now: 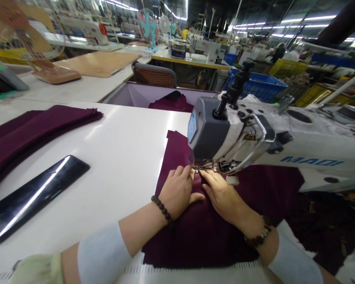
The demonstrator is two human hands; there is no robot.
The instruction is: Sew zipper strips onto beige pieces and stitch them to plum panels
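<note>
A maroon fabric piece (201, 236) lies on the white sewing table under the head of a sewing machine (213, 130). My left hand (179, 187) rests flat on the cloth just left of the presser foot (196, 171), thumb stretched to the right. On the other side, my right hand (221, 193) lies on the same cloth with fingers reaching toward the foot. Both hands press the fabric from above, and neither is wrapped round anything. The needle is too small to make out.
A stack of maroon cut pieces (41, 130) lies at the left, behind a glossy black panel (38, 197). More maroon cloth (173, 102) sits in a lilac trough beyond the table. An orange fan (38, 43) stands back left; a blue crate (263, 86) is behind the machine.
</note>
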